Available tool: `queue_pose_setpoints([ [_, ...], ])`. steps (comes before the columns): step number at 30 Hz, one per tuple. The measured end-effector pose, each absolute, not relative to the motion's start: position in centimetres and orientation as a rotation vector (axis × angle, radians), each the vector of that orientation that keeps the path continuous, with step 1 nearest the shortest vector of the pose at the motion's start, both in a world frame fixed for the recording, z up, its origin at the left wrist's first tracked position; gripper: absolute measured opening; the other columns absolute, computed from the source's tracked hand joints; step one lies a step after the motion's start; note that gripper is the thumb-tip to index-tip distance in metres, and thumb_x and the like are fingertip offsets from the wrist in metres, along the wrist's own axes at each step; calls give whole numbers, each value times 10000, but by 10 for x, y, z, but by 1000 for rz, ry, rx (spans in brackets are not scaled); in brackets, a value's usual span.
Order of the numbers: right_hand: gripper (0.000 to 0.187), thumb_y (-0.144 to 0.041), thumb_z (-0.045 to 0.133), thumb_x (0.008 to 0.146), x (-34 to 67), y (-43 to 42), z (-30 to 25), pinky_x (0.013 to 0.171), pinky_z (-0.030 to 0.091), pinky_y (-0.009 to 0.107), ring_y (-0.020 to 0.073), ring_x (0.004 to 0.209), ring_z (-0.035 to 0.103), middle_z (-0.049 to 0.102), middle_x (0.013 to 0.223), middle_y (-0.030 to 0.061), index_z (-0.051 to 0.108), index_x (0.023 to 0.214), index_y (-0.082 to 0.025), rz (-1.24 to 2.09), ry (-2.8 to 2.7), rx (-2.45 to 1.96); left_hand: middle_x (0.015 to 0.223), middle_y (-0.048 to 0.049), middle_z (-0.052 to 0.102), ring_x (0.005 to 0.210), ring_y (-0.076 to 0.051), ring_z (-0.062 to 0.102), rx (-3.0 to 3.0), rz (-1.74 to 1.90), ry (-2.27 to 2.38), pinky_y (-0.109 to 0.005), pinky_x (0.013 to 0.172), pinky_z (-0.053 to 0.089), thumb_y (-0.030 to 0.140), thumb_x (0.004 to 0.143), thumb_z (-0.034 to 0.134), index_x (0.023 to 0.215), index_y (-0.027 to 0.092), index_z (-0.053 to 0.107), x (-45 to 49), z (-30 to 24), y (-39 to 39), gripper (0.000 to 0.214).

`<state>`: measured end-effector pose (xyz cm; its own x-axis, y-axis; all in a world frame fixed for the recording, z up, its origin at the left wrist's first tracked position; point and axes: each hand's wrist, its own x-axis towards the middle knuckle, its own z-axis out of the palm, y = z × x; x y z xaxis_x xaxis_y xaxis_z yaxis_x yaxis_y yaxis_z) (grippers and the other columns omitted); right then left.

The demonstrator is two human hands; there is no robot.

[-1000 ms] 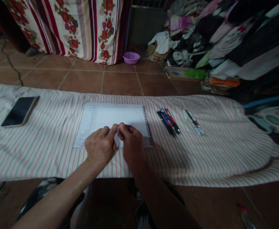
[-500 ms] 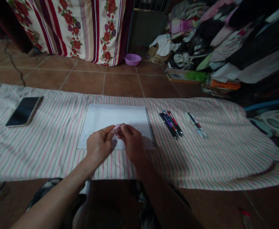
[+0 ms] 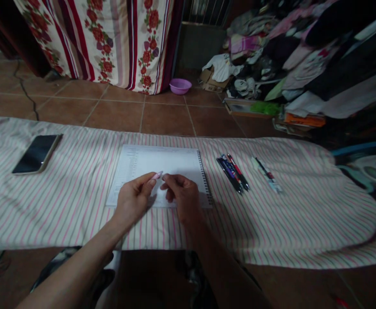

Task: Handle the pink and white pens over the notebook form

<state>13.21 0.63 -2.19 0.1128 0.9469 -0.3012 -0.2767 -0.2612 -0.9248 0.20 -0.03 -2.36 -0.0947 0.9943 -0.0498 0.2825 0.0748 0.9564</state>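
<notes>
My left hand is closed around a slim pink pen, with its pale, pointed end sticking out between thumb and forefinger. The rest of the pen is hidden in the fist. Just to the right of that tip is my right hand, its thumb and forefinger pinched together and the other fingers curled; whether something small is in the pinch, I cannot make out. Both hands are over the lower part of a spiral notebook that lies open to a white page, with the coil on its right side.
Several pens lie right of the notebook, and another pen lies farther right. A phone rests at the left on the striped cloth. Beyond are a purple basin, a floral curtain and piled clothes.
My right hand has drawn back slightly to the right, so the pen's tip now shows with a small gap beside it. My left hand keeps its hold. The whole view has shifted slightly.
</notes>
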Motion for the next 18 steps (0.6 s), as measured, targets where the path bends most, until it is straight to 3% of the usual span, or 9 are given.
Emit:
queue_pose_setpoints([
  [4,380,-509,609,707,128,7,-27,295,200,180,36,270,283,391,335,-92,522,543,-177,1441,-839,-1365,486,58,453,458,-63,373,1014,1157,1300,-197,445,281,380,709,647,985,136,696,6,-22,5,371],
  [7,416,-499,463,826,116,-3,-29,341,314,191,64,317,386,438,382,-59,525,561,-184,1312,-1055,-1373,503,60,453,448,-51,364,820,1210,1227,-183,433,282,395,660,698,928,133,686,9,-20,10,374],
  [9,266,-377,454,858,105,-17,-26,527,479,234,129,589,604,645,681,24,638,848,-185,1105,-1270,-1304,516,60,467,437,-53,377,678,1235,1181,-179,419,297,394,637,720,929,140,663,8,-18,13,392],
  [10,255,-321,466,854,100,-24,-24,660,515,273,169,806,639,677,914,72,631,1000,-193,1025,-1364,-1273,516,65,463,426,-49,372,606,1247,1158,-172,407,293,384,630,729,939,144,649,6,-17,15,400],
  [13,398,-271,556,804,91,-45,-15,938,444,397,240,1145,523,580,1236,112,574,1198,-219,865,-1667,-1141,516,82,438,404,-27,343,470,1279,1106,-134,376,248,338,635,740,964,159,609,-2,-12,19,397],
  [15,323,-261,577,800,91,-50,-12,939,441,395,239,1122,543,598,1220,103,629,1118,-232,874,-1765,-1080,524,84,433,387,-21,320,473,1239,1060,-127,354,207,337,665,724,963,171,587,-7,-9,19,368],
  [17,151,-252,550,825,97,-44,-13,831,484,336,197,925,632,694,975,62,688,887,-242,960,-1733,-1054,535,82,426,373,-21,293,519,1173,993,-134,342,186,343,702,695,960,180,575,-11,-6,17,327],
  [18,162,-264,526,841,102,-38,-15,739,495,305,173,787,647,697,808,44,674,786,-226,973,-1601,-1120,536,81,420,370,-20,278,547,1137,953,-137,341,180,341,719,680,952,181,574,-12,-6,16,302],
])
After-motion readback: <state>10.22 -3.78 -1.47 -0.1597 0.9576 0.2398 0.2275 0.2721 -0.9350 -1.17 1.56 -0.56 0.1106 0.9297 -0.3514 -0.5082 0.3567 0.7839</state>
